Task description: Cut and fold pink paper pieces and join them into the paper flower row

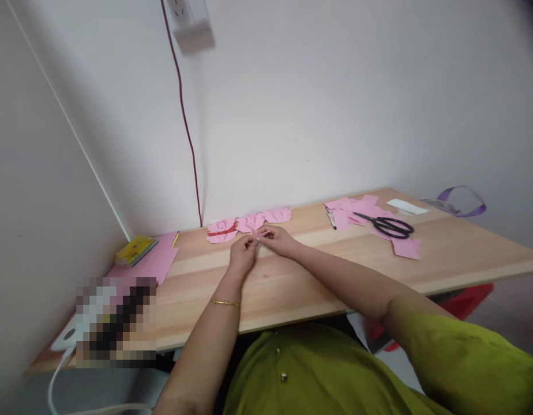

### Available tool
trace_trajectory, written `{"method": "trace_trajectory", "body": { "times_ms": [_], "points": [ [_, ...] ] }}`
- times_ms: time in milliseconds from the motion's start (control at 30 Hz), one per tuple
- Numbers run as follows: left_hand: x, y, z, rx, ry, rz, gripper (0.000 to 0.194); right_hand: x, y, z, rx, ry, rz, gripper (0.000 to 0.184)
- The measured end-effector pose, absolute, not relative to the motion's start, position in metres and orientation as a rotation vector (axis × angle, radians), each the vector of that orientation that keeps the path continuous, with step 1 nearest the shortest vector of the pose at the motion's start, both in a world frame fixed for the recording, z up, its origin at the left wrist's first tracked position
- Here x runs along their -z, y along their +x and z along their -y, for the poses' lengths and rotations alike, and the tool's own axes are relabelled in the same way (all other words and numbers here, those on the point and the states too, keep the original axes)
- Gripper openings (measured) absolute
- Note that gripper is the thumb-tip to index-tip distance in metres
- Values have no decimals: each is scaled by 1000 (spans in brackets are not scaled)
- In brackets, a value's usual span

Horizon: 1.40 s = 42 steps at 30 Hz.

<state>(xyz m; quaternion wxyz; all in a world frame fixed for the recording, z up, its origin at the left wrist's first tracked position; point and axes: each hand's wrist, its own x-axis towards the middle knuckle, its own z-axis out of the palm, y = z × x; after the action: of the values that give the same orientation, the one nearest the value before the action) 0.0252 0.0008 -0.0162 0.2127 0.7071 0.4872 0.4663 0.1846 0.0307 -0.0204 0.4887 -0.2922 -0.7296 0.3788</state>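
Observation:
My left hand (242, 255) and my right hand (280, 240) meet above the middle of the table, fingers pinched together. Between their fingertips is a small folded piece of pink paper (255, 233), partly hidden by the fingers. Just behind the hands, a row of crumpled or folded pink paper pieces (250, 222) lies along the wall, and a red strip (221, 231) rests on the leftmost one.
Black-handled scissors (391, 227) lie on scattered pink paper (355, 206) at the right, near a pen (331, 219) and a white strip (407, 206). Pink sheets (156, 265) and a yellow packet (135, 250) sit left. A white power strip (64, 337) trails a cable.

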Motion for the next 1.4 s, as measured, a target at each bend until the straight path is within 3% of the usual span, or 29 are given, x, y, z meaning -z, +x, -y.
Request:
{"method": "trace_trajectory", "body": {
  "times_ms": [1400],
  "points": [
    [18,25,-2,-1304,1962,-1342,19,17,185,-28,-805,-769,1810,16]
  ]
}}
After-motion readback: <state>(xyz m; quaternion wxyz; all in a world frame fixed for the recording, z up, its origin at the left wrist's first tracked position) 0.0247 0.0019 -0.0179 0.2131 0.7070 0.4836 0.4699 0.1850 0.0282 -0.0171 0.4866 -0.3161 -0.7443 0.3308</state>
